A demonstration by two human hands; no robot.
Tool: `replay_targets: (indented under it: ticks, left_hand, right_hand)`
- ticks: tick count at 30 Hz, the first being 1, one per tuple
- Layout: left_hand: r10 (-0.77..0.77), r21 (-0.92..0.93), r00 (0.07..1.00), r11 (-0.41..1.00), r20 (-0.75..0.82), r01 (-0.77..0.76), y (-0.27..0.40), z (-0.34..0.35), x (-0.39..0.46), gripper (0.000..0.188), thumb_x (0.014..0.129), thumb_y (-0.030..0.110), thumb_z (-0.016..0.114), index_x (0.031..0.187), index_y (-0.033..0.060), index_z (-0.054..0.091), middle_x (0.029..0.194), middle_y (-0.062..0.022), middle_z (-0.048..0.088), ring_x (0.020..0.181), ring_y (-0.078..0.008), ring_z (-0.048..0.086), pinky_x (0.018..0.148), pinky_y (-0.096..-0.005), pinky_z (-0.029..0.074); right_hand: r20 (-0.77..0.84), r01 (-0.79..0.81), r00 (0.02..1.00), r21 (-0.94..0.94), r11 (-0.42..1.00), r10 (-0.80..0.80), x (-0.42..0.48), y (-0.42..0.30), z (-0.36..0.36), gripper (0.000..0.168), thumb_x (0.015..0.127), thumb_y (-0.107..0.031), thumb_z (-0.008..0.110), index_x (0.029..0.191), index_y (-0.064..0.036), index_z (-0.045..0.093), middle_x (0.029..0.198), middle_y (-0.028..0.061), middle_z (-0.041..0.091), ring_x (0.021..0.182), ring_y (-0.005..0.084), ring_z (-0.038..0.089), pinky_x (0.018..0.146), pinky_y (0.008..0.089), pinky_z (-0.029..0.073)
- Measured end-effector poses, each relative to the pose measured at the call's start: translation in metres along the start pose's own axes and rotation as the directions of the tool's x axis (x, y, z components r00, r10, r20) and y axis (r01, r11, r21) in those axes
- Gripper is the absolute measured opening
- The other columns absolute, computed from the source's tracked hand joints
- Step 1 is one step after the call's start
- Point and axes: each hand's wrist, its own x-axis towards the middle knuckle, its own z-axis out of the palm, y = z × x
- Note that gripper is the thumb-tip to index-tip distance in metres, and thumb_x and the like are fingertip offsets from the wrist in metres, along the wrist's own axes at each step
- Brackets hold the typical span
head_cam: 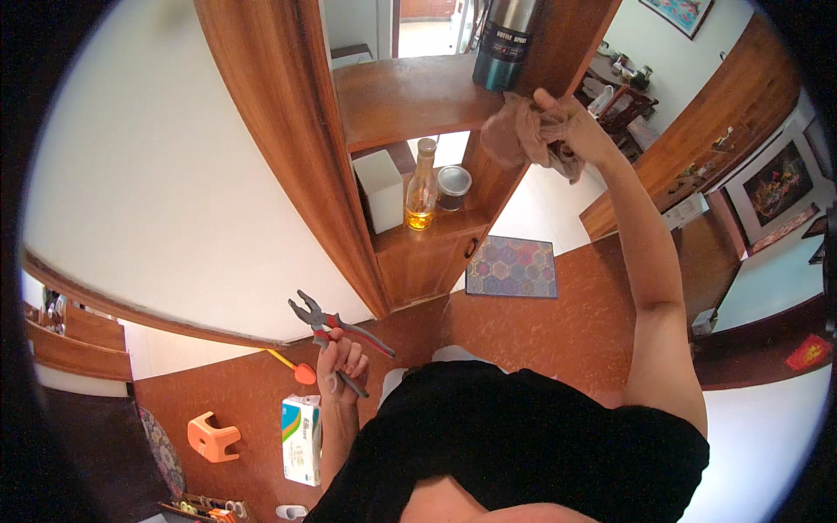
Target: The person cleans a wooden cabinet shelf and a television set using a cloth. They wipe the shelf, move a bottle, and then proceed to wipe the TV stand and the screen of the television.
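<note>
My left hand [344,363], low at the left, is closed on one handle of a pair of combination pliers [315,315] with red and grey grips; their jaws are apart and point up and left. My right hand [567,124] is raised at the upper right and grips a crumpled brown cloth [526,134]. The cloth hangs at the front edge of a wooden shelf [405,104], just below a steel and teal bottle [503,49] that stands on it. One shelf lower are a glass bottle [422,189] with yellow liquid and a lidded glass jar [453,186].
A white box [380,191] stands beside the glass bottle. A patterned mat [512,267] lies on the floor by the cabinet. Lower left are an orange stool [213,438], a packet of tissues [301,441], an orange-headed tool [304,373] and a slipper [291,512]. A white partition [176,183] rises at left.
</note>
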Motion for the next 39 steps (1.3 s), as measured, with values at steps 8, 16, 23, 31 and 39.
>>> replay_targets:
  ticks: [8, 16, 23, 31, 39]
  left_hand:
    - [-0.011, 0.418, 0.986, 0.907, 0.168, -0.061, -0.009, 0.092, 0.043, 0.038, 0.087, 0.022, 0.069, 0.119, 0.0047, 0.058, 0.058, 0.0061, 0.036, 0.046, -0.0074, 0.033, 0.040, -0.0231, 0.028]
    - [0.004, 0.830, 0.953, 0.489, 0.304, -0.267, -0.016, 0.271, 0.123, 0.043, 0.079, 0.013, 0.074, 0.119, 0.0007, 0.061, 0.074, 0.0038, 0.052, 0.062, -0.0052, 0.048, 0.053, -0.0216, 0.037]
    - [0.131, 0.791, 0.932, 0.497, 0.339, -0.357, -0.019, 0.315, 0.239, 0.038, 0.081, 0.018, 0.075, 0.113, 0.0015, 0.062, 0.072, 0.0025, 0.052, 0.059, -0.0066, 0.047, 0.051, -0.0223, 0.037]
    - [0.068, 0.773, 0.939, 0.550, 0.336, -0.316, -0.010, 0.301, 0.253, 0.037, 0.084, 0.015, 0.073, 0.115, 0.0003, 0.061, 0.064, 0.0038, 0.048, 0.052, -0.0059, 0.044, 0.048, -0.0229, 0.035]
    - [0.037, 0.755, 0.950, 0.598, 0.311, -0.271, 0.007, 0.264, 0.169, 0.041, 0.085, 0.012, 0.070, 0.121, -0.0040, 0.058, 0.062, 0.0034, 0.047, 0.049, -0.0053, 0.040, 0.045, -0.0214, 0.030]
  right_hand:
    - [-0.459, -0.104, 0.888, -0.259, 0.960, -0.028, 0.046, -0.003, 0.015, 0.087, 0.080, -0.050, 0.070, 0.134, 0.012, 0.041, 0.090, 0.0206, 0.068, 0.086, 0.0286, 0.067, 0.076, 0.0337, 0.051]
    - [-0.481, -0.166, 0.875, -0.208, 0.964, 0.047, 0.080, 0.024, 0.012, 0.128, 0.060, -0.075, 0.072, 0.133, 0.021, 0.030, 0.118, 0.0394, 0.055, 0.112, 0.0456, 0.058, 0.096, 0.0439, 0.047]
    - [-0.297, -0.127, 0.944, 0.076, 0.989, 0.144, 0.120, 0.030, 0.006, 0.093, 0.060, -0.066, 0.077, 0.106, 0.013, 0.062, 0.112, 0.0329, 0.061, 0.107, 0.0398, 0.063, 0.092, 0.0430, 0.049]
    - [-0.402, 0.117, 0.912, 0.444, 0.888, 0.080, 0.140, 0.045, 0.026, 0.068, 0.058, -0.036, 0.091, 0.105, 0.005, 0.065, 0.100, 0.0184, 0.068, 0.096, 0.0266, 0.066, 0.087, 0.0372, 0.051]
    - [-0.218, 0.061, 0.976, 0.216, 0.975, -0.012, 0.140, 0.003, 0.040, 0.064, 0.067, -0.054, 0.079, 0.109, -0.007, 0.070, 0.110, 0.0137, 0.068, 0.105, 0.0267, 0.064, 0.090, 0.0346, 0.048]
